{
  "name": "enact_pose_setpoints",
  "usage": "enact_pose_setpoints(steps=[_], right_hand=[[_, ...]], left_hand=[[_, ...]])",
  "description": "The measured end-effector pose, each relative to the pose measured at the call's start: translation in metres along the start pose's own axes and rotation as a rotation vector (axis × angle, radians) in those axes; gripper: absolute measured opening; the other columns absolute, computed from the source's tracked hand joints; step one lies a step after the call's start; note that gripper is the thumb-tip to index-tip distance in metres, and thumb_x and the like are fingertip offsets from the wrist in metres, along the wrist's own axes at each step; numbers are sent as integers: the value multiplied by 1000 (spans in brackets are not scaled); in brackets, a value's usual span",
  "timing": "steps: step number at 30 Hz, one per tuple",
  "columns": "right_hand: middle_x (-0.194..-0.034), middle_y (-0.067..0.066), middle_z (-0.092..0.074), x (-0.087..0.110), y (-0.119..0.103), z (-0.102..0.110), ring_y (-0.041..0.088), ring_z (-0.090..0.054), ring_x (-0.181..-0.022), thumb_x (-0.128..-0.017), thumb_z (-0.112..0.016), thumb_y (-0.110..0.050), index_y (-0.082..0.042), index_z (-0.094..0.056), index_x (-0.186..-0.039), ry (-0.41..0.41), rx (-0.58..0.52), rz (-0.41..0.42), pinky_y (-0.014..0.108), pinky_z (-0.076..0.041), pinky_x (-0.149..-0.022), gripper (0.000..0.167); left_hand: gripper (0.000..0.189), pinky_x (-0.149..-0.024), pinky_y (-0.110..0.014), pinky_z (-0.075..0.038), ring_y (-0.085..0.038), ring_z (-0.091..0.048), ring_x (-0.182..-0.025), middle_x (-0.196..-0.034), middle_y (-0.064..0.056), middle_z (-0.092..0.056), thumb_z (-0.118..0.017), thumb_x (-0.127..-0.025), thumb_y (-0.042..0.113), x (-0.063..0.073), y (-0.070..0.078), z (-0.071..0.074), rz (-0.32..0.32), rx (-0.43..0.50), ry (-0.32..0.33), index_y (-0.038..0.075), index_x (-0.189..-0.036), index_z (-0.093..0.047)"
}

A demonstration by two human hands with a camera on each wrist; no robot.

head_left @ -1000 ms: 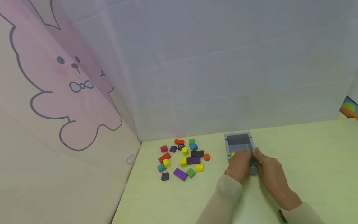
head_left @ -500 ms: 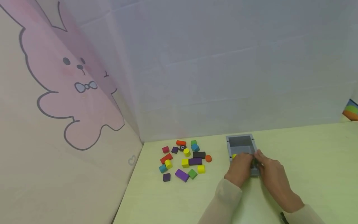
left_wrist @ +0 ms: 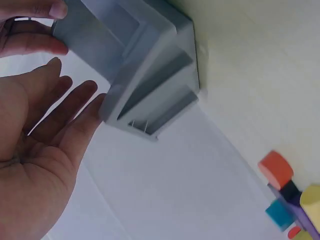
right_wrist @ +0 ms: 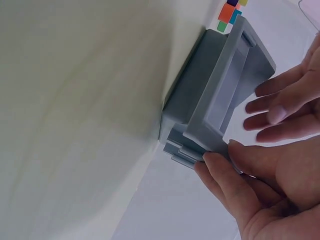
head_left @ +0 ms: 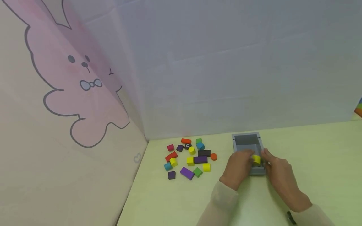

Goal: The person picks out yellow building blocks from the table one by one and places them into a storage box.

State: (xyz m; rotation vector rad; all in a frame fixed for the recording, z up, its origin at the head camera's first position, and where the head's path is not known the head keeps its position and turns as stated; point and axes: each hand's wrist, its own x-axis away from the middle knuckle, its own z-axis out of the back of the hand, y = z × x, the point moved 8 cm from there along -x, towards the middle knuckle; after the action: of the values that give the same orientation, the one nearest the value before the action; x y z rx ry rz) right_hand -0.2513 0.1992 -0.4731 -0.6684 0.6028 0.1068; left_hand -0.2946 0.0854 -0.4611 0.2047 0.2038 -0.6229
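Note:
A grey open-topped plastic box stands on the table, with ledges on its outer side visible in the left wrist view. My right hand pinches the right wall by its rim, thumb on one side and fingers on the other, as the right wrist view shows. Over the left wall reaches my left hand; its fingers are loosely extended and grip nothing that I can see. Beside its fingertips a yellow cylinder block shows inside the box in the head view. Part of the box's interior is hidden behind the left hand.
Left of the box lie several loose coloured blocks, among them a purple block, a black block, an orange round block and a green cube. A pale cloth wall rises behind the table.
My left hand has shifted left and its fingers have loosened, uncovering the yellow cylinder block in the box. The right hand keeps its hold on the wall. The head view has shifted slightly.

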Motion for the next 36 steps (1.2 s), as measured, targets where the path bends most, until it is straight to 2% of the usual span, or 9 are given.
enact_pose_setpoints(steps=[3, 6, 10, 12, 15, 19, 27, 32, 36], right_hand=[[-121, 34, -65, -2, 0, 1, 56, -68, -72, -73, -79, 20, 15, -69, -118, 2, -9, 10, 60, -55, -54, 47], [-122, 35, -64, -3, 0, 0, 56, -69, -71, -73, -79, 20, 16, -68, -118, -7, -14, 10, 58, -56, -53, 47], [-126, 35, -62, -3, 1, -2, 48, -69, -64, -76, -78, 19, 16, -67, -121, -41, -22, -13, 44, -53, -45, 46], [-127, 35, -61, -3, 1, -3, 39, -68, -57, -77, -78, 18, 15, -66, -121, -54, -23, -23, 36, -48, -41, 46], [-129, 35, -60, -2, 1, -3, 23, -58, -49, -78, -78, 18, 15, -66, -122, -60, -24, -22, 29, -39, -39, 46], [-129, 35, -59, 0, 2, -4, 13, -41, -46, -79, -77, 18, 15, -66, -123, -67, -25, -26, 27, -33, -38, 45], [-129, 35, -60, 2, 4, -6, 15, -41, -48, -80, -78, 17, 15, -67, -122, -67, -20, -36, 28, -32, -39, 44], [-128, 36, -60, 1, 4, -6, 20, -55, -51, -79, -78, 17, 15, -67, -122, -65, -18, -33, 29, -36, -40, 44], [-128, 35, -60, 1, 4, -5, 21, -55, -49, -79, -78, 17, 14, -67, -122, -63, -20, -35, 29, -35, -39, 44]], left_hand=[[28, -97, -14, -52, -3, -71, -108, -121, 10, -76, -72, -102, 16, 3, -5, 9, -8, 38, 27, 19, -130, -75], [30, -102, -15, -51, -5, -69, -114, -125, 8, -75, -73, -101, 16, 6, -14, 17, 12, 87, 40, 18, -131, -74], [33, -107, -19, -50, -9, -67, -122, -130, 5, -74, -74, -100, 14, 13, -32, 27, 52, 131, 72, 15, -132, -74], [34, -108, -21, -50, -12, -67, -124, -132, 3, -73, -75, -99, 14, 17, -42, 32, 76, 136, 96, 14, -133, -74], [35, -108, -24, -51, -14, -68, -125, -134, 0, -73, -74, -99, 14, 23, -60, 39, 130, 155, 126, 12, -134, -73], [35, -108, -30, -53, -19, -69, -125, -134, -3, -73, -74, -99, 13, 31, -83, 43, 211, 192, 142, 10, -134, -72], [35, -107, -37, -55, -24, -68, -124, -137, -6, -71, -69, -103, 12, 46, -119, 33, 370, 320, 76, 9, -138, -69], [33, -106, -40, -56, -25, -69, -123, -133, -7, -73, -68, -104, 9, 53, -135, 29, 408, 355, 67, 9, -137, -70], [32, -108, -44, -54, -29, -68, -123, -132, -9, -73, -70, -102, 8, 59, -146, 30, 432, 328, 79, 6, -134, -71]])
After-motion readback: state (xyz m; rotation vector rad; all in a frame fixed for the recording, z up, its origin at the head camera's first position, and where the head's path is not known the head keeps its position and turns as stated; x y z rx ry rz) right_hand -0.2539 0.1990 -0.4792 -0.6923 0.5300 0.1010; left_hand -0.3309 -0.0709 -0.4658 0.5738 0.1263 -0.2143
